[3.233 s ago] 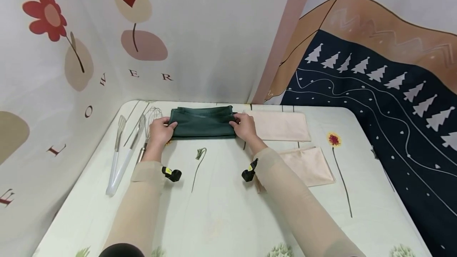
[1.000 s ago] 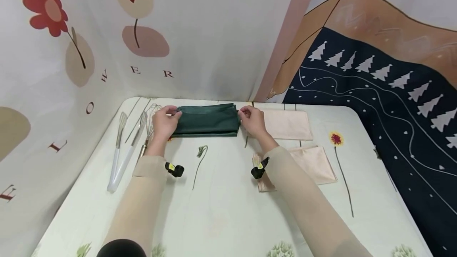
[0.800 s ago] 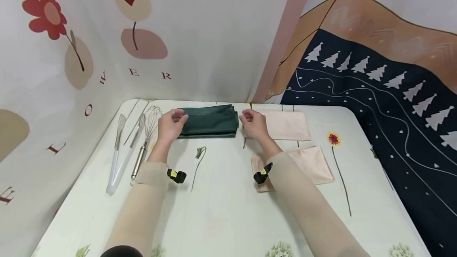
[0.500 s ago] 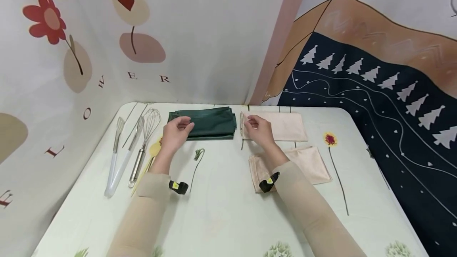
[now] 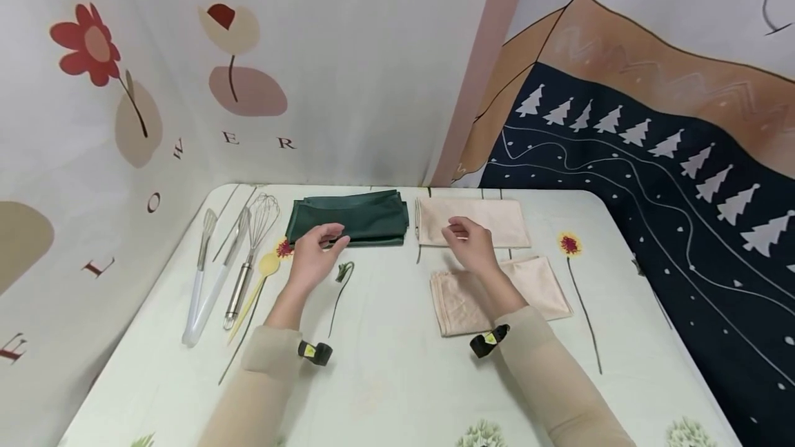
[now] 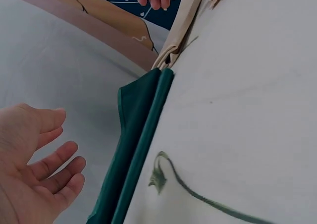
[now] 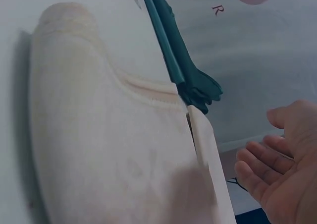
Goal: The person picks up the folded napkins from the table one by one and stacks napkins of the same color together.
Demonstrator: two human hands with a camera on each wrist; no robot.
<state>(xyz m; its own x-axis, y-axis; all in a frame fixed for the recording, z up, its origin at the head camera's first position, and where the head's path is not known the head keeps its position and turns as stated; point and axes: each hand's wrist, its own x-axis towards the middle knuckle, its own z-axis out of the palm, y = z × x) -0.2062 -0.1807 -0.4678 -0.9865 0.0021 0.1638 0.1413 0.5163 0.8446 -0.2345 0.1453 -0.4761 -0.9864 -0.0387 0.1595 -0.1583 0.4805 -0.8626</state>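
A folded dark green cloth (image 5: 354, 216) lies at the back of the table. Near its front left edge hovers my left hand (image 5: 313, 257), fingers loosely bent and holding nothing; in the left wrist view that hand (image 6: 42, 169) is apart from the cloth (image 6: 133, 144). My right hand (image 5: 473, 247) is raised over two folded pale pink cloths, one behind (image 5: 503, 219) and one nearer (image 5: 537, 288). Nothing is between its relaxed fingers. From the right wrist, the nearer pink cloth (image 7: 124, 149) fills much of the view, with the right hand (image 7: 282, 164) off to the side.
At the left lie tongs (image 5: 208, 295), a wire whisk (image 5: 245, 281) and a yellow spoon (image 5: 268, 265). The tablecloth (image 5: 385, 378) carries printed flowers, one with a yellow and red head (image 5: 569, 245). Curtains with printed pictures (image 5: 348, 88) rise behind the table.
Both hands have let go of the green cloth's ends and drawn back toward the person. The right hand has also shifted right, over the pink cloths. The green cloth stays at the back.
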